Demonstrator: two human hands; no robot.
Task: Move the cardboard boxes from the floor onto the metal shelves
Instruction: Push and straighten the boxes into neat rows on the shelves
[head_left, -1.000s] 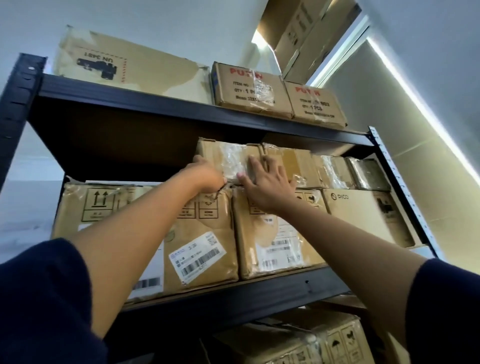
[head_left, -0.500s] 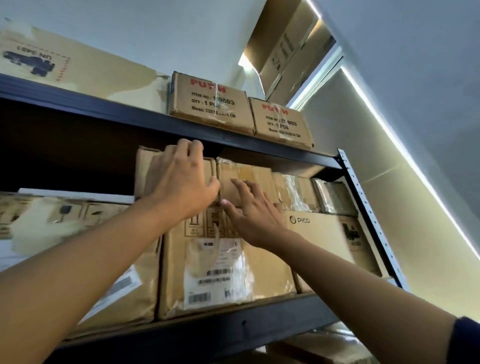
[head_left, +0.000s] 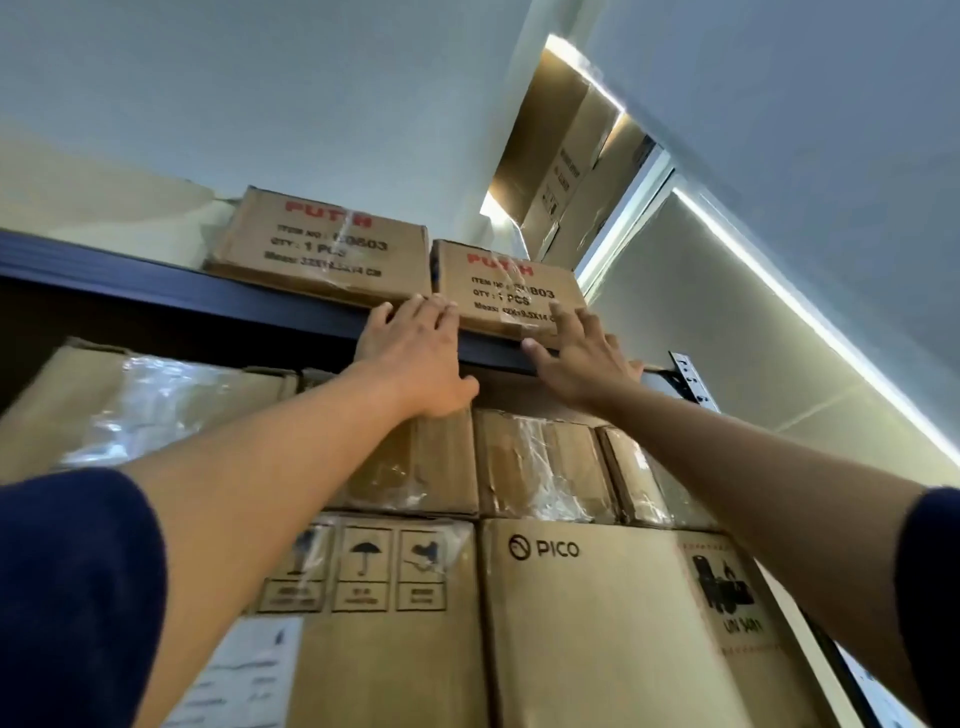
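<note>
I look steeply up at a dark metal shelf unit (head_left: 156, 283). My left hand (head_left: 415, 358) lies flat, fingers spread, over the top shelf's front beam, fingertips at the lower edges of two red-lettered boxes, one on the left (head_left: 322, 244) and one on the right (head_left: 506, 291). My right hand (head_left: 579, 358) is spread open against the right box's lower front. Neither hand grips anything. Just below my hands sit small taped boxes (head_left: 540, 462) stacked on a PICO box (head_left: 597, 623) and a box with handling symbols (head_left: 363, 597).
A plastic-wrapped box (head_left: 130, 405) fills the shelf at the left. More cardboard boxes (head_left: 561, 156) stand high near the ceiling. The shelf's perforated right post (head_left: 693, 376) is close to my right wrist. A lit white wall rises on the right.
Both hands have risen from the small taped boxes on the middle shelf to the top shelf's edge and the red-lettered boxes. My view has tilted upward and moved closer.
</note>
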